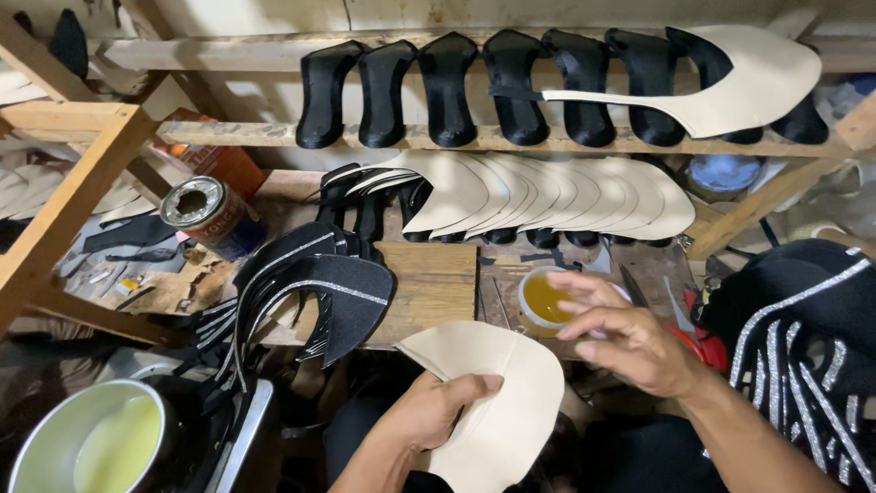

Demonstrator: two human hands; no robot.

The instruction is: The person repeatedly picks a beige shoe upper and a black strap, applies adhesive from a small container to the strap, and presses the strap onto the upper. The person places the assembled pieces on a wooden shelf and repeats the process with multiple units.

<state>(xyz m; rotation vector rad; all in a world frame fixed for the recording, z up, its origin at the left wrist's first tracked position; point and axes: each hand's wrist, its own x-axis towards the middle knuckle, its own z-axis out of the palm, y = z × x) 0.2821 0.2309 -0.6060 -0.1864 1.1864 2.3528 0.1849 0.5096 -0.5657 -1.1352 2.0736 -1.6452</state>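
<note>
My left hand [429,411] grips a cream-coloured shoe lining piece [511,402] low in the middle of the view, thumb on top. My right hand [620,333] hovers over a small round pot of amber glue [545,301] on the wooden bench [438,283], fingers curled and reaching into or just above it. What the fingertips hold, if anything, is hidden.
A stack of black uppers with glittery trim [310,292] lies left of the bench. Cream insoles [547,196] on black heels fill the lower rack, black heel forms [484,91] the upper. A tin can [205,215], a metal bowl of yellowish liquid [91,443], more black trimmed pieces [803,329] at right.
</note>
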